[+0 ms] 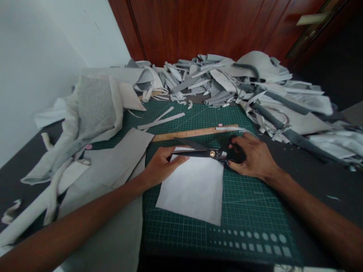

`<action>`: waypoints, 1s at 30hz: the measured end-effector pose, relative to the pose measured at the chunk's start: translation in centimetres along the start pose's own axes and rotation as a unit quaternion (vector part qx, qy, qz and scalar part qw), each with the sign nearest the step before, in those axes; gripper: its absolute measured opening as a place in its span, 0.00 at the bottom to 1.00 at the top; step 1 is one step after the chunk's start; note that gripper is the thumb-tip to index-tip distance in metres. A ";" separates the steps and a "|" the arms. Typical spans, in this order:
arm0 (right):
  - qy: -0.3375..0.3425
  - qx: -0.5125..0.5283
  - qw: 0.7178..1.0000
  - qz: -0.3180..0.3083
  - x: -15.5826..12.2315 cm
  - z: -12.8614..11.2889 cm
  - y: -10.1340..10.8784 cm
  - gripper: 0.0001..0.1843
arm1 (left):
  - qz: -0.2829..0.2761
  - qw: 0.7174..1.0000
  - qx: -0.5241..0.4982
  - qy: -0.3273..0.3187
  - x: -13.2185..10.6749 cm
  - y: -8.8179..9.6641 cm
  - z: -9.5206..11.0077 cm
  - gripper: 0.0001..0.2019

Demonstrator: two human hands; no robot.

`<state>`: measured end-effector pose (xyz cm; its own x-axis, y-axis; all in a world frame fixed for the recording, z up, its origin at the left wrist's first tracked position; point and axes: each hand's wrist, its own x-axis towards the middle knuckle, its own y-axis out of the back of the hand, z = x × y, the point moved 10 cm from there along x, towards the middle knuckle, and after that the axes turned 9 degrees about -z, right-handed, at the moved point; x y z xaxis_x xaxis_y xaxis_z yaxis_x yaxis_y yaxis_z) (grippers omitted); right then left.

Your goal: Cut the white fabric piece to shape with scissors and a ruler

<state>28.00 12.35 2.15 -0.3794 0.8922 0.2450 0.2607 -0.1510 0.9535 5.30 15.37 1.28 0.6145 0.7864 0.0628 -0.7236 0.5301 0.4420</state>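
Note:
My right hand (252, 155) is wrapped round the handles of black scissors (212, 153), whose blades point left and stand slightly apart. The lower blade lies along the top edge of a white rectangular piece of material (193, 185). My left hand (163, 164) pinches that piece at its upper left corner, thumb on top, close to the blade tips. A thin pale strip (231, 129) extends behind the scissors toward my right hand. Under the white piece is a green cutting mat (244, 207) with a printed grid.
A wooden ruler (195, 133) lies across the mat behind the scissors. Two narrow offcuts (161, 121) cross further back. Larger grey sheets (113, 170) and folded material (96, 102) are on the left. Heaped scraps (195, 73) line the back and right, before a wooden door (204, 30).

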 end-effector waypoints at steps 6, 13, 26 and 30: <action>0.012 0.000 1.000 0.011 0.0 0.0 0.1 0.14 | 0.000 1.000 -0.009 0.011 -0.2 0.0 -0.5 0.11; 0.016 -0.012 1.000 0.011 -0.2 -1.0 0.1 0.13 | -0.008 0.999 -0.044 -0.002 0.0 -0.2 -0.4 0.06; 0.047 -0.022 0.998 -0.017 0.1 -0.7 0.3 0.12 | -0.030 0.999 -0.029 -0.006 0.0 -0.5 -0.3 0.09; 0.074 -0.013 0.997 -0.015 0.1 -1.1 0.2 0.12 | -0.038 0.998 -0.035 -0.023 0.1 -0.6 -0.1 0.09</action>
<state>27.05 11.88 2.57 -0.5143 0.8240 0.2378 0.2243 -0.1384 0.9646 5.75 15.12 0.88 0.6808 0.7287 0.0743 -0.6943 0.6096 0.3826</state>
